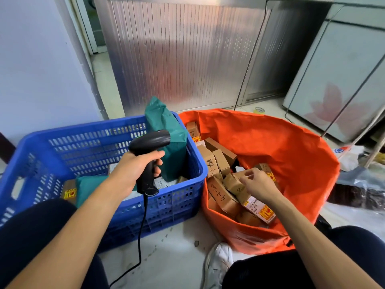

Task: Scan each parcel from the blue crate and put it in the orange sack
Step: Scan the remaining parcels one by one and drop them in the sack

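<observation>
My left hand (135, 165) grips a black barcode scanner (153, 140) by its handle, above the blue crate (83, 130). In the crate a tall green bag parcel (164, 130) leans in the far right corner. A second green parcel (89, 186) and a small cardboard box (69, 189) with a yellow label lie at the bottom. The orange sack (270, 142) stands to the right, holding several cardboard parcels. My right hand (258, 185) hovers inside the sack with relaxed fingers, just over a brown box (233, 184), holding nothing.
The scanner cable (141, 236) hangs down to the floor between my knees. My white shoe (218, 261) is by the sack's near edge. A tape roll (259, 110) lies behind the sack. Plastic bags (354, 184) and a white panel (337, 90) crowd the right.
</observation>
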The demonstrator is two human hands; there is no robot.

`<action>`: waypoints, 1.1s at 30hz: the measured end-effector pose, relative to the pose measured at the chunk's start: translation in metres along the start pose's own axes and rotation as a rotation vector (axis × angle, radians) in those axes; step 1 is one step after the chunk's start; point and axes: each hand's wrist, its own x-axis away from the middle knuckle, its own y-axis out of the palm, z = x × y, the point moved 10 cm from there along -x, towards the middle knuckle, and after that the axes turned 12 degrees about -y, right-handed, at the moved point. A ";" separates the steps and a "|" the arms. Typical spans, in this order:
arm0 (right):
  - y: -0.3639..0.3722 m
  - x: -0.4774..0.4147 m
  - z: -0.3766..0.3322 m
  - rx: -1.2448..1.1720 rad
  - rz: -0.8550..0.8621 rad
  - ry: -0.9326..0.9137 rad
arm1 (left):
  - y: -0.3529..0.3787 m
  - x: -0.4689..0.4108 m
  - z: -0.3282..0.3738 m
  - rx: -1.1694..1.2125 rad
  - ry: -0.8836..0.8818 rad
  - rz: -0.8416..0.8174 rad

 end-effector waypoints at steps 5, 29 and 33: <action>-0.001 -0.005 -0.033 0.002 -0.007 -0.051 | -0.017 0.010 0.005 0.010 0.022 0.030; 0.128 -0.011 -0.315 -0.114 -0.257 -0.539 | -0.194 0.095 -0.005 0.158 0.023 0.358; 0.170 -0.005 -0.350 -0.078 -0.341 -0.586 | -0.233 0.117 -0.013 0.182 0.021 0.443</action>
